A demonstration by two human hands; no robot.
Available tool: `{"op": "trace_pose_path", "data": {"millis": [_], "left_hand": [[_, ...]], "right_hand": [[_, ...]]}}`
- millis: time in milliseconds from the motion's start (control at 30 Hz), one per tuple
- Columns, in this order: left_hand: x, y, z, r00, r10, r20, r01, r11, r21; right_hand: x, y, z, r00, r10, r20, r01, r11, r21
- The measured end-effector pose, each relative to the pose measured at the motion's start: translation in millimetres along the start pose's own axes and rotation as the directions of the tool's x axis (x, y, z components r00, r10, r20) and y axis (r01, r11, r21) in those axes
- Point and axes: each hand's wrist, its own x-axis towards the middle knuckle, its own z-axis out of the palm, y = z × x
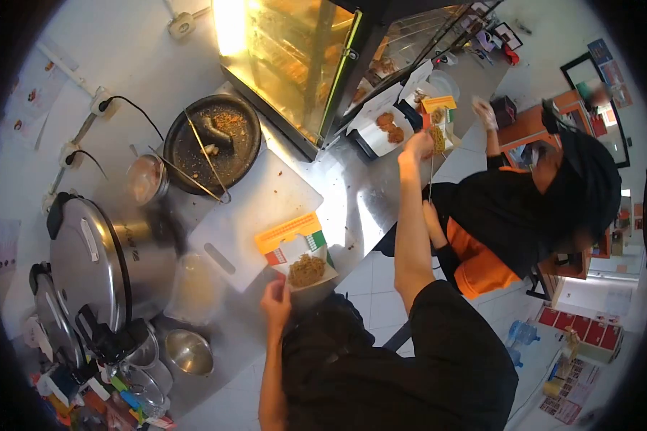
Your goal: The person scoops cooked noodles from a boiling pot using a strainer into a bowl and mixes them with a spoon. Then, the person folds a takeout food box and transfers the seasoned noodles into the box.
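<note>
My left hand (275, 302) is at the near corner of an open orange, green and white food box (291, 241), its fingers closed on the box's edge. Brown fried food (307, 270) lies in that box. My right arm stretches forward, and my right hand (418, 146) is closed beside a second open box (438, 106) at the far end of the counter; what it holds is too small to make out. Fried pieces (389, 128) lie in a white-lined tray just left of that hand.
A white cutting board (255, 208) lies beside a black stone mortar (243, 154) with metal tongs (207, 154). A lit glass display case (287, 57) stands beyond. Large steel pressure cooker (147, 258) at left. A co-worker (525, 208) in black and orange stands at right.
</note>
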Motion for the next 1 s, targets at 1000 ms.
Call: {"op": "trace_pose_path", "data": {"millis": [1000], "left_hand": [[-189.9,-196.2,-276.2,0.446,-0.633,-0.633,-0.249,0.592,-0.766]], "right_hand": [[91.2,70.2,-103.3,0.977,0.142,0.161,-0.117,0.981,-0.154]]}}
